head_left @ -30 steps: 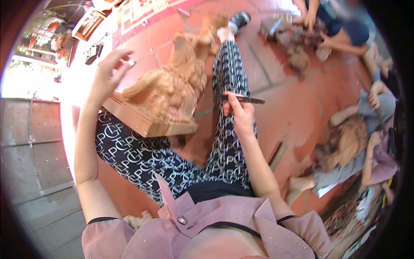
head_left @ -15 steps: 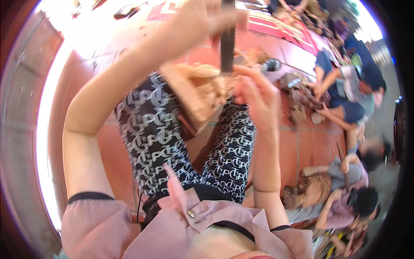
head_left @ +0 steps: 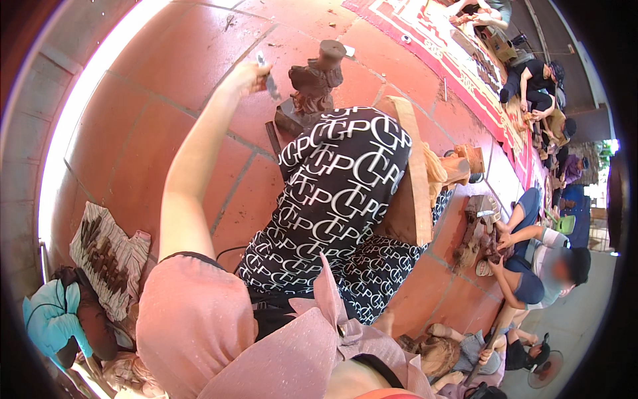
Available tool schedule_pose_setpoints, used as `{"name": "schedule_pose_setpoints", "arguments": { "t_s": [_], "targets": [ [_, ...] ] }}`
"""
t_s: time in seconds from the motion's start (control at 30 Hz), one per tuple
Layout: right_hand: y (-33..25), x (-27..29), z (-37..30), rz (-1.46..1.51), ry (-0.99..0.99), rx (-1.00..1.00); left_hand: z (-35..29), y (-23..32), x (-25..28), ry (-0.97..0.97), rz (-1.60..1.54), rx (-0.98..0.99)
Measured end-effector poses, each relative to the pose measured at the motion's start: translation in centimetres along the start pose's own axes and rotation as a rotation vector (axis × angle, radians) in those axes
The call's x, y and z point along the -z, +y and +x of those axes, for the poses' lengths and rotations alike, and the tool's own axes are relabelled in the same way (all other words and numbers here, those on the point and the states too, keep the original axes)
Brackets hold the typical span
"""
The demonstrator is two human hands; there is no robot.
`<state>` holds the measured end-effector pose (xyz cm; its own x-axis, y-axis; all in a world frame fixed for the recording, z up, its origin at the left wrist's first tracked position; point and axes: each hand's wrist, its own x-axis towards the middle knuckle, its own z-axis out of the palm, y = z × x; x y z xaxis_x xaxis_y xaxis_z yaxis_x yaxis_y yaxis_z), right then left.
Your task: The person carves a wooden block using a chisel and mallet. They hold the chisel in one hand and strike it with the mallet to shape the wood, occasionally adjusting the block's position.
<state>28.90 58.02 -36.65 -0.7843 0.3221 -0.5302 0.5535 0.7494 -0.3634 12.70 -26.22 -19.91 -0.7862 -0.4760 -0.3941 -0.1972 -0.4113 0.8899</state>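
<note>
Left hand (head_left: 250,78): fingers curled around a slim tool (head_left: 272,88), near the dark carving (head_left: 315,83) on the tiles (head_left: 173,63). Right hand: out of frame, grasp indeterminable. Pale carving (head_left: 418,173): base beside the bent knee (head_left: 359,143). Compared with one second earlier, the left hand has left the pale carving and the view has turned leftward.

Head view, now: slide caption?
Left hand holds a slim tool near a dark carved figure; pale carving beside a patterned trouser leg.
</note>
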Motion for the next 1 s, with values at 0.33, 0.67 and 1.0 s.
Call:
{"name": "schedule_pose_setpoints", "arguments": {
  "t_s": [0.33,0.67,1.0],
  "targets": [
    [-1.3,-2.7,-5.9,-0.021,-0.157,-0.141,3.9,-12.5,1.5,0.249,0.066,0.233],
    [-1.9,-2.3,-6.6,-0.034,-0.169,-0.152,4.8,-9.8,-3.2,0.165,0.129,0.152],
    [-1.1,-4.2,-7.3,0.017,-0.187,-0.166,3.8,-11.0,-3.9,0.375,0.391,-0.077]
  ]
}}
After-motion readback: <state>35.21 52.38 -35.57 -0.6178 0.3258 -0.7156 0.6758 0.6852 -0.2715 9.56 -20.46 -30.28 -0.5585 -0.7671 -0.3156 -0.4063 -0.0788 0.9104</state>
